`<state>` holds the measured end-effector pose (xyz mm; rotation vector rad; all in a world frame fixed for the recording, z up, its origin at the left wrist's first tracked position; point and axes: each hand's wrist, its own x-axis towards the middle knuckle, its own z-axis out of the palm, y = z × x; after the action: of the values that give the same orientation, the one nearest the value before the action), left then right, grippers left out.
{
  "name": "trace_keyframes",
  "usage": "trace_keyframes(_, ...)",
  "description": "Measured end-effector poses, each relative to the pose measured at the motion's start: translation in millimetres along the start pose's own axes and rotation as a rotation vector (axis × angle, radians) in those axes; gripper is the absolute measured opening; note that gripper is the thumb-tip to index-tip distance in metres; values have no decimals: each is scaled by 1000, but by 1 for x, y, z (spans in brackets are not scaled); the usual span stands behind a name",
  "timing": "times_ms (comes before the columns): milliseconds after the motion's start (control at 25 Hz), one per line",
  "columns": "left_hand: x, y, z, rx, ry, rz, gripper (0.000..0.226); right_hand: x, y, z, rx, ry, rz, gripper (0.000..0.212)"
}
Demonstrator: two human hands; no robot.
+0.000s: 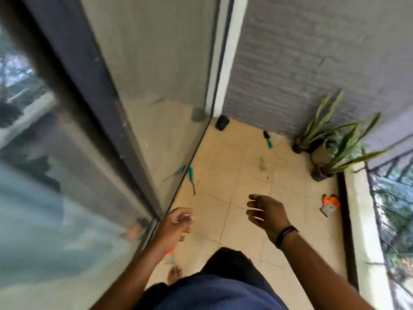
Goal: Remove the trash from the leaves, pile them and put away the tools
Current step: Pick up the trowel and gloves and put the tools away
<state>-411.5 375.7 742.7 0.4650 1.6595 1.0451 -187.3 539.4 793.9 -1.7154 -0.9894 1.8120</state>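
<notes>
Left hand [176, 222]: loosely curled, contents unclear | right hand [266, 211]: open, empty | next: grasp green-handled weeder [191, 179] mid-left by handle, then trowel [267, 139].

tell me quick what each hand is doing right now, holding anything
Left hand: fingers loosely curled; too blurred to tell whether it holds anything.
Right hand: open, fingers relaxed, holding nothing.
</notes>
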Motion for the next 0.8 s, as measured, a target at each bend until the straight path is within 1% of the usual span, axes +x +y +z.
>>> trace_keyframes(120, 54, 70, 41, 58, -100, 96, 11, 9, -24, -19, 154, 32, -18, 25)
trace_keyframes(200, 91, 119, 67, 66, -132, 157, 20, 26, -43, -45, 282, 85, -31, 26)
trace_keyframes(240, 114, 142, 80, 71, -151, 180, 20, 39, -55, -59, 341, 119, -41, 26)
trace_keyframes(320, 160, 186, 111, 126, -199, 218, 10, 71, -79, -91, 463, 188, -53, 26)
trace_keyframes(400, 206, 220, 144, 197, -232, 252, 11, 107, -104, -120, 561, 233, -40, 26)
trace_keyframes(480, 241, 243, 166, 244, -219, 238, 12, 138, -123, -138, 599, 251, 4, 26)
trace_keyframes(600, 287, 272, 198, 263, -195, 204, 12, 195, -157, -165, 619, 206, 38, 26)
trace_keyframes(680, 320, 285, 213, 251, -162, 155, 23, 235, -181, -179, 574, 195, 94, 28)
trace_keyframes(720, 330, 291, 221, 245, -134, 124, 24, 251, -191, -182, 543, 202, 129, 28)
trace_keyframes(800, 346, 298, 230, 196, -118, 93, 14, 282, -217, -185, 549, 166, 134, 27)
